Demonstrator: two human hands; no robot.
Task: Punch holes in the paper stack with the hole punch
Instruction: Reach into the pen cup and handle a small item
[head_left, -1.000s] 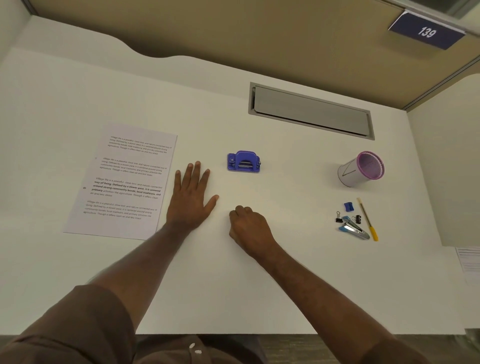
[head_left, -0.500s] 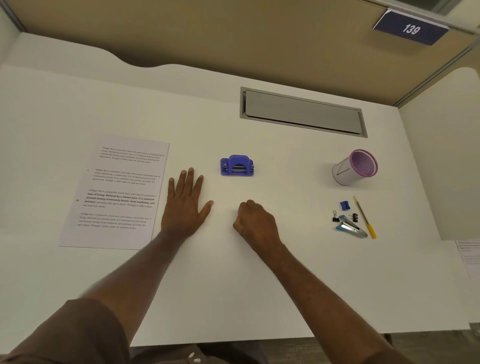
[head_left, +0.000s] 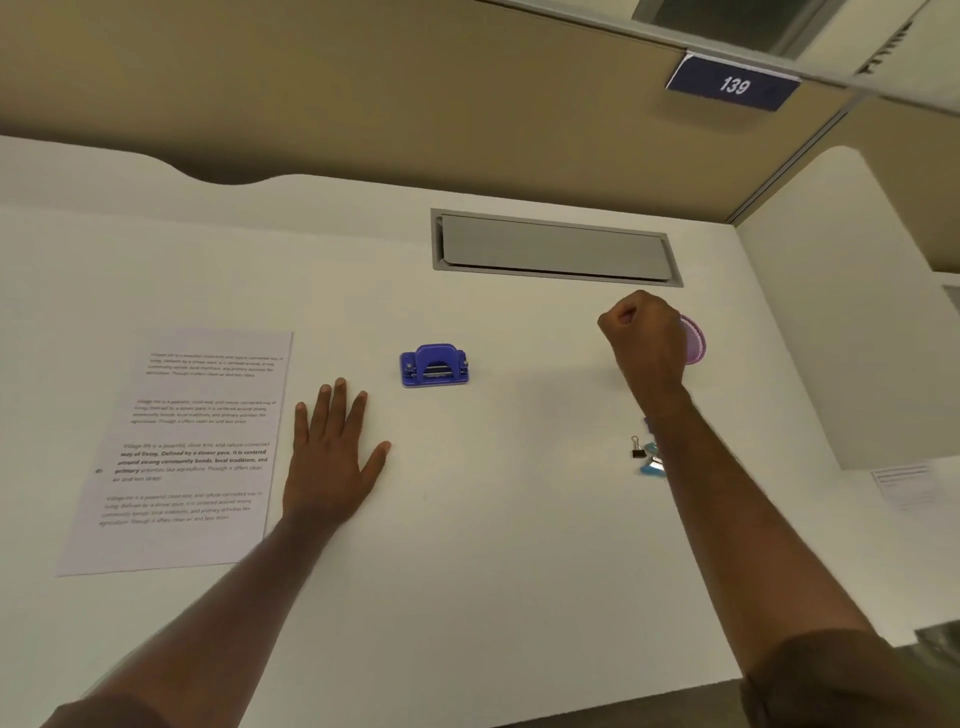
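Note:
A blue hole punch stands on the white desk, just beyond my left hand. A printed paper stack lies flat at the left. My left hand rests palm down on the desk between the paper and the punch, fingers straight. My right hand is raised in a fist at the right, in front of a purple-rimmed cup, and holds nothing that I can see.
The purple mesh pen cup lies on its side behind my right fist. A binder clip and a blue stapler peek out beside my right forearm. A grey cable hatch sits at the back. Another paper lies far right.
My right fist lifted off the desk and moved right and away, up in front of the pen cup. My left hand stayed flat in place. The camera tilted upward.

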